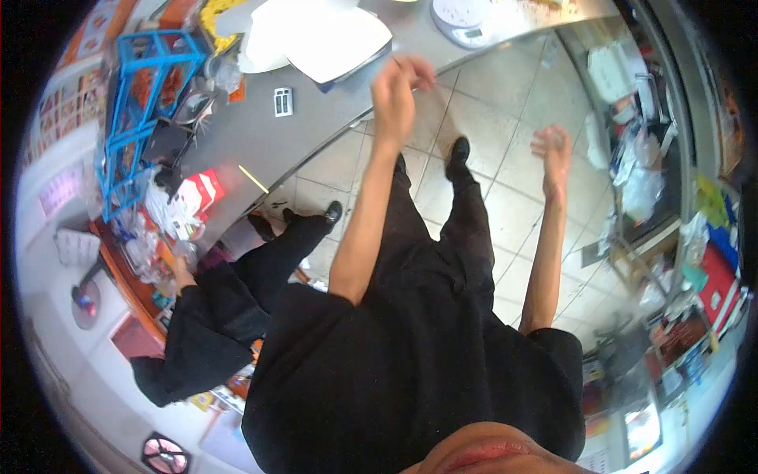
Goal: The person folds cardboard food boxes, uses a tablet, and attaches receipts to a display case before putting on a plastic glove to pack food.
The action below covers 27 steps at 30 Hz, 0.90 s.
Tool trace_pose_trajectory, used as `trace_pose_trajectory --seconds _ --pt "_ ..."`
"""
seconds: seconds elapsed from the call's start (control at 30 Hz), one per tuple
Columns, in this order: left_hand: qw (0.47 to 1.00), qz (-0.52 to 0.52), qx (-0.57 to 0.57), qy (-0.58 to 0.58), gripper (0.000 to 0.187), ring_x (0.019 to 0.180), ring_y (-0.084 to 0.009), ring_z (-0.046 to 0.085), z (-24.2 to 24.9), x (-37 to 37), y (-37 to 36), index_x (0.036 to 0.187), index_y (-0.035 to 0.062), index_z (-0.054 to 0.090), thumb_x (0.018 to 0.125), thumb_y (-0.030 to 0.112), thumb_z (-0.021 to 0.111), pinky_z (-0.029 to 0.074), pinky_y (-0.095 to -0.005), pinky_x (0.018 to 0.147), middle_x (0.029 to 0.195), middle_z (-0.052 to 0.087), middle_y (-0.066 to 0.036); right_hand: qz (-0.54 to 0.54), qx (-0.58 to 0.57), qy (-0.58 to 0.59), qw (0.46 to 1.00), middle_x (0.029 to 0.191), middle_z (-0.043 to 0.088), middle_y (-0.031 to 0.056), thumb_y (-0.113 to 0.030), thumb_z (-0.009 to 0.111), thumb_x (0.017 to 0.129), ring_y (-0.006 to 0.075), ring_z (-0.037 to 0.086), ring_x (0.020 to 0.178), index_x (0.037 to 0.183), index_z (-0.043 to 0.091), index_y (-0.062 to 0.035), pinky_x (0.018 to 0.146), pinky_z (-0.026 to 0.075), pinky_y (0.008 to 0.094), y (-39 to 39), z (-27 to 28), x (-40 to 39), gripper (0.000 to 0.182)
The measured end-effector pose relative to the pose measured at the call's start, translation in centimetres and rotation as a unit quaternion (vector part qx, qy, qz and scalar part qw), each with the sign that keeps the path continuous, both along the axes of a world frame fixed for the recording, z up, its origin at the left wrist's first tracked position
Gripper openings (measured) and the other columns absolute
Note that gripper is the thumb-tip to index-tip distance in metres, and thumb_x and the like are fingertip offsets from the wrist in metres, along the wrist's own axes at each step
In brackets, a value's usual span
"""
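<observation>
My left hand (pixel 395 91) hangs by the edge of the grey counter (pixel 316 110), beside a stack of large white sheets (pixel 335 39). It is somewhat blurred, with loosely bent fingers apart, and nothing shows in it. Over the tiled floor on the right, my right hand (pixel 556 150) has its fingers spread and holds nothing. A white digital scale (pixel 466 20) stands on the counter beyond my left hand, and a small grey device with a display (pixel 283 102) lies nearer the middle of the countertop.
At the left, a person in black (pixel 213 316) reaches toward a crowded shelf. Blue racks (pixel 150 103), a red-and-white box (pixel 201 192) and a yellow stick (pixel 253 179) are on the counter. Plastic bags (pixel 641 170) and stacked goods line the right side.
</observation>
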<state>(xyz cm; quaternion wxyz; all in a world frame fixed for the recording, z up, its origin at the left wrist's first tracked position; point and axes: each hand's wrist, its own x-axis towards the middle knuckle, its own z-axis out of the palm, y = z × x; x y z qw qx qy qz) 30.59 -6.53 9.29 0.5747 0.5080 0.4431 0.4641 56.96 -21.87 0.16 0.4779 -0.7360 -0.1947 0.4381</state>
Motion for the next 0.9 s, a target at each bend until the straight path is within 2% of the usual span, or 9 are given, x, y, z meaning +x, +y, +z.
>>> trace_pose_trajectory --seconds 0.07,0.23,0.3,0.5,0.7,0.73,0.8,0.83,0.9 --pt "0.991 -0.117 -0.066 -0.028 0.032 0.066 -0.0157 0.054 -4.6 -1.2 -5.6 0.068 0.0028 0.05 0.095 0.012 0.036 0.044 -0.0288 0.063 0.069 0.055 -0.007 -0.01 -0.066 0.037 0.997 0.095 0.064 0.0093 -0.033 0.061 0.092 0.0144 0.059 0.079 0.119 0.051 -0.0049 0.068 0.048 0.0266 -5.6 -6.7 -3.4 0.04" --pt "0.935 -0.235 -0.209 0.166 0.025 0.056 -0.0071 0.042 -20.7 -9.3 -13.4 0.062 0.004 0.046 0.082 -0.003 0.033 0.032 -0.0228 0.052 0.057 0.044 0.0 0.073 -0.093 0.126 0.985 0.083 0.063 0.0048 -0.023 0.061 0.092 0.0091 0.057 0.067 0.105 0.058 -0.0077 0.059 0.045 0.0232 -12.1 -22.8 -15.0 0.02" --pt "0.941 -0.207 -0.167 0.207 0.023 0.058 -0.0074 0.044 -27.5 -13.4 -13.2 0.063 0.004 0.049 0.077 -0.009 0.035 0.032 -0.0217 0.053 0.059 0.047 0.001 0.258 -0.057 -0.095 0.96 0.083 0.063 0.0078 -0.027 0.062 0.091 0.0125 0.058 0.068 0.106 0.057 -0.0048 0.059 0.045 0.0255 -11.1 -31.8 -17.7 0.027" --pt "0.931 -0.144 -0.034 0.333 0.03 0.075 -0.0131 0.055 -49.2 -29.9 -3.7 0.086 0.0018 0.057 0.071 -0.018 0.04 0.045 -0.0243 0.071 0.085 0.059 -0.003 0.387 0.068 -0.227 0.891 0.095 0.063 0.0184 -0.028 0.062 0.089 0.0321 0.062 0.087 0.112 0.055 -0.0027 0.074 0.049 0.043 5.5 -41.7 -20.1 0.035" --pt "0.761 -0.011 0.098 0.641 0.037 0.09 -0.0291 0.06 -67.5 -51.6 7.7 0.117 0.0086 0.054 0.083 0.016 0.067 0.051 -0.0372 0.079 0.106 0.059 -0.017 0.611 -0.043 -0.431 0.662 0.108 0.059 0.0199 -0.018 0.057 0.089 0.034 0.06 0.099 0.119 0.053 -0.0035 0.083 0.048 0.0415 4.0 -38.1 -22.9 0.034" --pt "0.676 0.029 0.065 0.733 0.049 0.093 -0.0327 0.059 -69.2 -54.3 8.6 0.124 0.0086 0.049 0.083 0.029 0.067 0.051 -0.0401 0.081 0.107 0.058 -0.022 0.56 0.044 -0.456 0.69 0.098 0.062 0.0167 -0.014 0.054 0.083 0.0276 0.06 0.092 0.102 0.059 -0.0037 0.075 0.046 0.0396 1.6 -37.3 -24.2 0.022" --pt "0.527 0.134 -0.04 0.838 0.09 0.094 -0.0377 0.06 -72.6 -60.2 10.9 0.139 0.0014 0.032 0.079 0.061 0.062 0.05 -0.0456 0.085 0.112 0.054 -0.031 0.604 0.023 -0.45 0.657 0.108 0.058 0.0176 -0.019 0.056 0.085 0.0295 0.057 0.101 0.116 0.055 -0.0043 0.087 0.044 0.0423 -1.2 -34.1 -26.7 0.034" --pt "0.524 0.138 -0.051 0.839 0.09 0.094 -0.0377 0.06 -74.1 -63.3 11.9 0.139 0.0014 0.032 0.079 0.061 0.062 0.05 -0.0456 0.085 0.112 0.054 -0.031 0.653 -0.021 -0.431 0.622 0.116 0.056 0.0175 -0.023 0.059 0.086 0.029 0.055 0.107 0.125 0.051 -0.0066 0.094 0.043 0.0424 -2.0 -33.1 -27.9 0.044" --pt "0.776 0.259 -0.231 0.527 0.116 0.083 -0.0385 0.063 -76.4 -68.4 11.4 0.14 -0.0081 0.032 0.067 0.076 0.063 0.037 -0.0492 0.1 0.113 0.056 -0.031 0.672 -0.056 -0.443 0.59 0.116 0.057 0.0167 -0.023 0.06 0.086 0.0292 0.054 0.109 0.126 0.051 -0.0067 0.096 0.042 0.0423 -3.3 -33.9 -29.6 0.045"
